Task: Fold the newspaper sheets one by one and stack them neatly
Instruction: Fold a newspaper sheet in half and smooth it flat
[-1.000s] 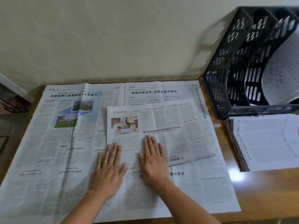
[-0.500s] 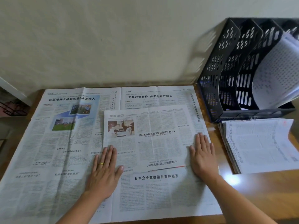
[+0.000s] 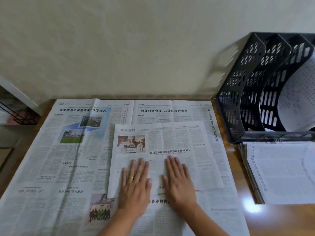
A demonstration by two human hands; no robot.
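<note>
Two hands: the left hand [image 3: 135,186] and the right hand [image 3: 179,182]. One gold ring [image 3: 131,177] on the left one. One big open newspaper [image 3: 68,167]. One folded newspaper [image 3: 179,138] on top of it. One pile of papers [image 3: 279,171]. One black rack [image 3: 252,92]. One table [image 3: 281,218].

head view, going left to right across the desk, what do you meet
open newspaper sheet → left hand → right hand → stack of folded newspapers; the black file rack stands behind that stack.

File rack [image 3: 265,92] & stack [image 3: 281,171] cut off right
</note>
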